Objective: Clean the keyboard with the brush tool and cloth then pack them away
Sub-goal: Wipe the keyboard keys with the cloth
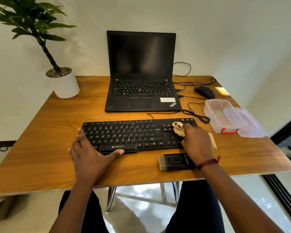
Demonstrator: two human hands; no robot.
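Note:
A black keyboard (124, 133) lies across the middle of the wooden table (40, 157). My left hand (89, 153) holds its left front corner, fingers along the left edge and thumb against the front edge. My right hand (196, 140) grips a crumpled beige cloth (178, 128) and presses it onto the keyboard's right end, near the number pad. A strip of the cloth also shows to the right of that hand. The black brush tool (176, 161), bristles pointing left, lies on the table just in front of the keyboard, under my right wrist.
An open black laptop (141, 81) stands behind the keyboard. A black mouse (204, 91) and cables lie at the back right. A clear plastic box (217, 113) with a red latch and its lid (245, 123) sit at the right edge. A potted plant (64, 83) occupies the back left corner.

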